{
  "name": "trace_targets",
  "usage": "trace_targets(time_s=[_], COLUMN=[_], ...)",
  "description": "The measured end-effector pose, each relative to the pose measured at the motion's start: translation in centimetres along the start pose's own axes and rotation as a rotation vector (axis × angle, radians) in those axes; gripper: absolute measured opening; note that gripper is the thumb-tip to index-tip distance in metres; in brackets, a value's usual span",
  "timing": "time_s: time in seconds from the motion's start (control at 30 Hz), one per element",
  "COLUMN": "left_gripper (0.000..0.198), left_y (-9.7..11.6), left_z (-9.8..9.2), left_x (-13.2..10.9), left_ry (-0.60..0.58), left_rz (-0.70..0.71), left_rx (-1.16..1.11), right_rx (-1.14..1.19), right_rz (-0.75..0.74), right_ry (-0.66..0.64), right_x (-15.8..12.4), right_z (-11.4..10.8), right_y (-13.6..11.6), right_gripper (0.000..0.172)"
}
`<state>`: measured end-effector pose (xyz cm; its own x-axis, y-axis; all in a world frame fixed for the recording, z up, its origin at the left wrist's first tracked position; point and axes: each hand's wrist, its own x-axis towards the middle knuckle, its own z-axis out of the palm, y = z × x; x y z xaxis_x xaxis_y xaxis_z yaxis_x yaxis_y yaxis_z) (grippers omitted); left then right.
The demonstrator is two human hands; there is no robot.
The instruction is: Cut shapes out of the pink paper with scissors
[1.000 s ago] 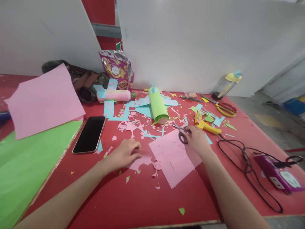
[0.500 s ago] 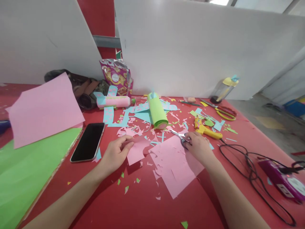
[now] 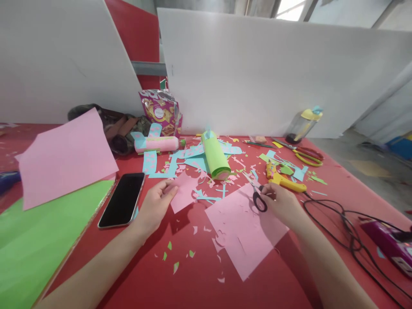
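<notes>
My left hand (image 3: 156, 205) pinches a small piece of pink paper (image 3: 185, 192) between thumb and fingers, holding it a little above the red table. In my right hand (image 3: 280, 201) are scissors (image 3: 254, 183) with dark handles. One handle loop shows in full; the fingers close around the other, and the blades point away toward the green paper tube (image 3: 216, 156). Under the scissors lies a larger pink sheet (image 3: 243, 231) with small scraps on top.
A phone (image 3: 122, 199) lies left of my left hand, beside green sheets (image 3: 54, 240) and pink paper (image 3: 69, 159). A yellow glue gun (image 3: 286, 182) with a black cord (image 3: 350, 227) is at right. Behind are a pink wrapped bottle (image 3: 161, 144), a snack bag (image 3: 161, 112) and red-handled pliers (image 3: 307, 155).
The scissors have turned in my right hand, so a handle loop now shows clear of the fingers. My left hand still holds the small pink piece. The camera view has tilted up slightly.
</notes>
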<state>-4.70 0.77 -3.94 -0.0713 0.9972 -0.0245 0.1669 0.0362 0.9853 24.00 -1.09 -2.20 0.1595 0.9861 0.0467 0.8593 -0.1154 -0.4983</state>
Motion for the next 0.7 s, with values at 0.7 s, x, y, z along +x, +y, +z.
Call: trace_targets(time_s=[0.7], left_gripper=[0.027], left_y=[2.2], left_z=[2.5], left_x=[0.9], left_ry=[-0.054], left_rz=[0.081], left_rx=[0.106], right_rx=[1.105], right_rz=[0.133], right_ry=[-0.841], right_x=[-5.2], right_z=[1.8], right_y=[-6.1], right_gripper=[0.032])
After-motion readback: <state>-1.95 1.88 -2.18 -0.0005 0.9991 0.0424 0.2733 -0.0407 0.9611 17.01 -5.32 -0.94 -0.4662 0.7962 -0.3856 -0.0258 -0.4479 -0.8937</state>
